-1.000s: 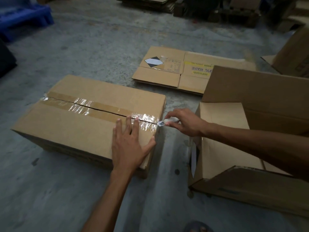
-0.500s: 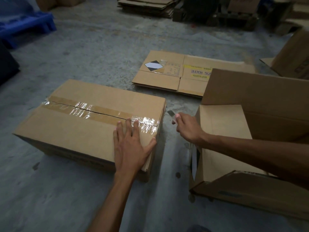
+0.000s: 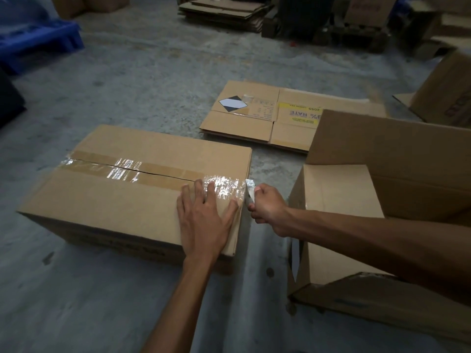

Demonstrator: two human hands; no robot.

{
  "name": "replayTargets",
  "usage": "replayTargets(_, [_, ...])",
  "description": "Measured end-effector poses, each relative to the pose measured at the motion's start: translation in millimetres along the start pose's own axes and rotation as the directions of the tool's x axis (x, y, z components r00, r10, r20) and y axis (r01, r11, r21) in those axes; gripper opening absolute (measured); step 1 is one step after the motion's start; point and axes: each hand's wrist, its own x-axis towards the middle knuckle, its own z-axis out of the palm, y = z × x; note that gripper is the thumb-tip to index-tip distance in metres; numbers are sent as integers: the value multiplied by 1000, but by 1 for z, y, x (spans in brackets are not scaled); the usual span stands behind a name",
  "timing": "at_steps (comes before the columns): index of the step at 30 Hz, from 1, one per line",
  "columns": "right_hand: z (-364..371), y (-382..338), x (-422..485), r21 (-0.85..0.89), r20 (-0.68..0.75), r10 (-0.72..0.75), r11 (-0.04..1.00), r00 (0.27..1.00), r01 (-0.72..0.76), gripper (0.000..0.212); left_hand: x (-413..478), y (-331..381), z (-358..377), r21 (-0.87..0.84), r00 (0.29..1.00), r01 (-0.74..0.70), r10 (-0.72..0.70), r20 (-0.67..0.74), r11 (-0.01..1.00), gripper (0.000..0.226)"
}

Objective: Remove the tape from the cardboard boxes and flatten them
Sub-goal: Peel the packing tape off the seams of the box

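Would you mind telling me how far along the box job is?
Done: one flattened box lies on the floor beyond. In hand: the left hand presses down the sealed box while the right hand grips a small pale tool, perhaps a cutter, at the end of the tape. Left: that tape spans the whole seam, and the open box stands unflattened.

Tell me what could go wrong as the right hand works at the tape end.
The left hand lies flat on the sealed box, fingertips on the tape; if the shiny piece that the right hand grips is a blade, it could nick them. The wrinkled tape may tear short, leaving the box sealed.
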Motion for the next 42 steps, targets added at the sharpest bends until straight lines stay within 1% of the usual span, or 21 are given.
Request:
replayTargets(3, [2, 0, 1, -50, -41, -13, 999, 999, 11, 29, -1, -1, 1, -7, 1000, 4, -4, -9, 1000, 68])
replayTargets(6, [6, 1, 4, -152, -113, -42, 988, 993, 25, 25, -1, -1, 0, -29, 1000, 6, -6, -28, 1000, 64])
replayTargets(8, [12, 1, 5, -203, -158, -62, 979, 986, 29, 26, -2, -1, 0, -34, 1000, 4, -5, -31, 999, 62])
replayTargets(12, [23, -3, -1, -214, -265, -73, 977, 961, 15, 25, -2, -2, 0, -57, 999, 2, -5, -51, 998, 58])
replayTargets(15, [27, -6, -5, -174, -301, -30, 984, 953, -24, 22, -3, -3, 0, -87, 998, 4, -9, -61, 996, 57])
replayTargets(18, [28, -7, -4, -140, -295, 5, 989, 955, -48, 18, -3, -3, 1, -100, 998, 12, -18, -58, 995, 51])
replayTargets(22, [26, -8, -3, -178, -257, -14, 984, 966, -33, 14, -4, -4, 1, -102, 999, 18, -23, -45, 995, 49])
replayTargets(25, [22, -4, -4, -218, -248, -59, 976, 967, 3, 17, -3, -3, 1, -102, 998, 18, -23, -56, 995, 49])
replayTargets(28, [22, -3, -4, -221, -258, -84, 975, 962, 26, 21, -3, -4, 2, -120, 997, 22, -30, -70, 993, 48])
replayTargets(34, [26, -6, 2, -198, -239, -70, 980, 969, 22, 23, -4, -5, 3, -132, 997, 19, -29, -73, 991, 47])
replayTargets(40, [25, -2, 2, -162, -252, -47, 987, 967, 5, 18, -4, -6, 3, -138, 996, 11, -24, -91, 990, 54])
replayTargets(42, [24, -3, 2, -191, -242, -63, 981, 968, 17, 19, -4, -6, 3, -141, 995, 10, -24, -93, 990, 57])
